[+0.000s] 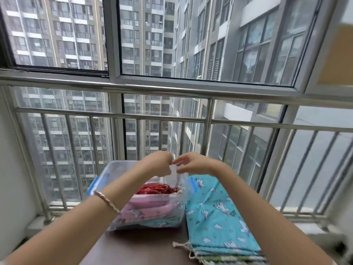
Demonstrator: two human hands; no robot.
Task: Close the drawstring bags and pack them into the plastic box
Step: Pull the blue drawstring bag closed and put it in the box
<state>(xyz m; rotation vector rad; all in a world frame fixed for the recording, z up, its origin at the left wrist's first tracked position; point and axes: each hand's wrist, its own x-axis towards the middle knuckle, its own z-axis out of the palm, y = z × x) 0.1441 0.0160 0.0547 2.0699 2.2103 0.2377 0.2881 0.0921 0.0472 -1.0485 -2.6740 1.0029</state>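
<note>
l hand [158, 164], r hand [191, 163] pinch thin cord [177, 178] over clear box [114, 169]

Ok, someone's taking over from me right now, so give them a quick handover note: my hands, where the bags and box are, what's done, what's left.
Left hand: raised over the plastic box, fingers curled, apparently pinching a pale cord that runs down into the box; the view is blurred.
Right hand: facing it, fingertips apparently on the same cord.
Box: open on the dark table, holding pink bags, a teal bag and a red bundle.
Done: those are packed.
Left: finish pulling this cord, then close and pack the stack of teal bags lying right of the box.
</note>
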